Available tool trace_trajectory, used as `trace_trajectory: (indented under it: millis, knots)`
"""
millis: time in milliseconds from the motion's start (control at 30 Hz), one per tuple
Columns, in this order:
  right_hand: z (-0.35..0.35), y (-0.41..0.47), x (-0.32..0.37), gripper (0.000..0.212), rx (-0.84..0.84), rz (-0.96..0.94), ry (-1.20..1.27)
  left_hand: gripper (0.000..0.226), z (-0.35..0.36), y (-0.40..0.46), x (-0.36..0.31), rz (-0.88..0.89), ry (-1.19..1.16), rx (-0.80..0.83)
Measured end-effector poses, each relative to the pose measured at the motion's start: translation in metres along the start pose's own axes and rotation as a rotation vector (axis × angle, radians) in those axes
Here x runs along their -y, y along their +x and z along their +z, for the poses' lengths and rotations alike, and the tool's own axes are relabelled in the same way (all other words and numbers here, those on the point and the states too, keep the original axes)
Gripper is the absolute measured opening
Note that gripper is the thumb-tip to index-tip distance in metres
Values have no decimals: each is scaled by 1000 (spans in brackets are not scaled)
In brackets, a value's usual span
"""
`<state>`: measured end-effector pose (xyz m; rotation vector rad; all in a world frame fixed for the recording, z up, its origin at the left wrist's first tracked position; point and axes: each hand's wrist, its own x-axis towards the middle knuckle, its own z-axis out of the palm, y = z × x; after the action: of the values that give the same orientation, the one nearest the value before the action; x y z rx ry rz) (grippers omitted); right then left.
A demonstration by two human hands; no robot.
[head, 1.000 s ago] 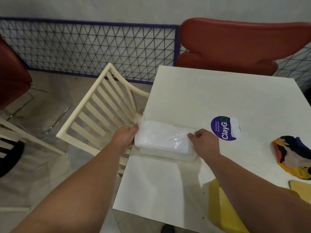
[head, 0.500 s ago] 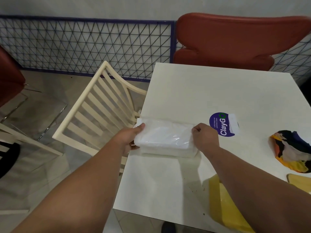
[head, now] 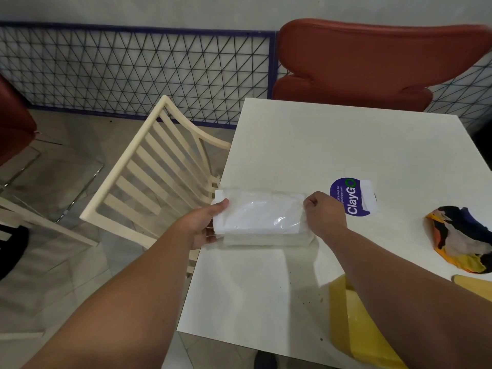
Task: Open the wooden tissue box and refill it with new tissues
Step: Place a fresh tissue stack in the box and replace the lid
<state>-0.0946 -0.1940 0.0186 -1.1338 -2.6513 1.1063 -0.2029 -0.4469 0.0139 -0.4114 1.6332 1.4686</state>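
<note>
Tissues [head: 259, 218], a white pack in clear plastic wrap, lie at the left edge of the white table [head: 332, 145], one end jutting past it. The left hand [head: 203, 226] grips that overhanging end, thumb on top and fingers under. The right hand [head: 323, 213] pinches the wrap at the other end with curled fingers. Just right of it a purple round sticker [head: 348, 197] reads "ClayG"; its small print is too fine to read surely. A multicoloured cloth [head: 463, 239] lies near the right edge. The far half of the table is bare. A cream slatted chair [head: 149, 179] stands against the left edge.
</note>
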Motion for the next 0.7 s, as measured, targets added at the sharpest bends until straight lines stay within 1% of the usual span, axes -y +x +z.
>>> trace_trajectory:
  millis: [200, 267, 367, 433, 533, 700]
  knots:
    - [-3, -1, -2, 13, -20, 9, 3, 46, -2, -2, 3, 13, -71, 83]
    - [-3, -3, -2, 14, -27, 24, 0, 41, -3, -5, 3, 27, -56, 76]
    - [-1, -4, -2, 14, -30, 14, -9, 34, 1, -10, 4, 66, -34, 14]
    - [1, -5, 0, 14, -36, 23, -24, 35, 2, -10, 7, 88, -49, -15]
    - [2, -6, 3, 18, -28, 37, -65, 41, 2, -8, 11, 106, -82, -16]
    - [0, -4, 5, 24, -25, 34, -96, 40, -5, -12, 22, 107, -158, 2]
